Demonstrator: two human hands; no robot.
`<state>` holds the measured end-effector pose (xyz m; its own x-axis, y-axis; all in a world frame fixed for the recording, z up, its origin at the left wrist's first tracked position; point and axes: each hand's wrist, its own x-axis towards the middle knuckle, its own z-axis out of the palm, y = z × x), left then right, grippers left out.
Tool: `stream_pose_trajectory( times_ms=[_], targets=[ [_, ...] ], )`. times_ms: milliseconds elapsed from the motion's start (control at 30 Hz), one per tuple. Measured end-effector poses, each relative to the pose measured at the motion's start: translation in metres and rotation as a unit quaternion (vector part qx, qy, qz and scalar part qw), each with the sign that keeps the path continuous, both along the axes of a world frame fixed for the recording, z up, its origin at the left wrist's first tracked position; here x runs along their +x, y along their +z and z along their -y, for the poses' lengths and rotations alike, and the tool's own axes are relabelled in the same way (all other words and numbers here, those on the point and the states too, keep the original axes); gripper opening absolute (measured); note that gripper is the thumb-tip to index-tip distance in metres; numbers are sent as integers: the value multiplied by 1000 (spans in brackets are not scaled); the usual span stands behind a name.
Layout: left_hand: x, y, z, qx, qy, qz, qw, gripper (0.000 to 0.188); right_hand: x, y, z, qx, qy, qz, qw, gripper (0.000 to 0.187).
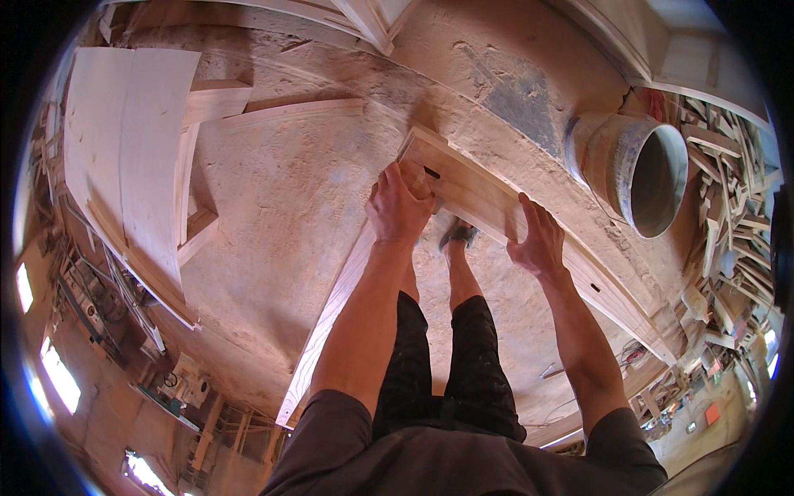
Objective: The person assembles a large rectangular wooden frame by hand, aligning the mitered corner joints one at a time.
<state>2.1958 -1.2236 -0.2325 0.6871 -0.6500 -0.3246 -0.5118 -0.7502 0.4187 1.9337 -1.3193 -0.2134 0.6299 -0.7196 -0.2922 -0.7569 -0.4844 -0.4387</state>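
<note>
A long pale wooden board [475, 188] with dark slots in its face runs from upper middle down to the right. Near its upper left end, my left hand [399, 207] is closed around the edge, beside one slot. My right hand [539, 241] grips the same board farther right, its fingers over the far edge and its thumb on the near side. A second pale board [331, 312] slants from under my left hand toward the lower left. Whether the two boards are joined is hidden by that hand.
A wooden panel on a frame [124, 157] stands at the left. A large dusty bucket [600, 161] lies on its side at the right, beside a heap of wood offcuts [732, 223]. Machinery [186, 382] stands lower left. My foot [457, 234] is just below the board.
</note>
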Motion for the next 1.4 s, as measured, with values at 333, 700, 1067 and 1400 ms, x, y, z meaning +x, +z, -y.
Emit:
stream_pose_trajectory(
  times_ms=[333, 700, 1067, 1400],
  targets=[
    [2, 1, 1, 14, 0, -12, 1000, 77, -1, 0, 0, -11, 11, 23, 1000, 81],
    [2, 4, 4, 29, 6, -20, 999, 72, -1, -1, 0, -12, 12, 28, 999, 76],
    [2, 0, 3, 2, -5, 10, 1000, 76, -2, -2, 0, -17, 10, 22, 1000, 79],
    [1, -3, -1, -14, -3, 8, 1000, 70, 0, -1, 0, 15, -3, -16, 1000, 80]
  ],
)
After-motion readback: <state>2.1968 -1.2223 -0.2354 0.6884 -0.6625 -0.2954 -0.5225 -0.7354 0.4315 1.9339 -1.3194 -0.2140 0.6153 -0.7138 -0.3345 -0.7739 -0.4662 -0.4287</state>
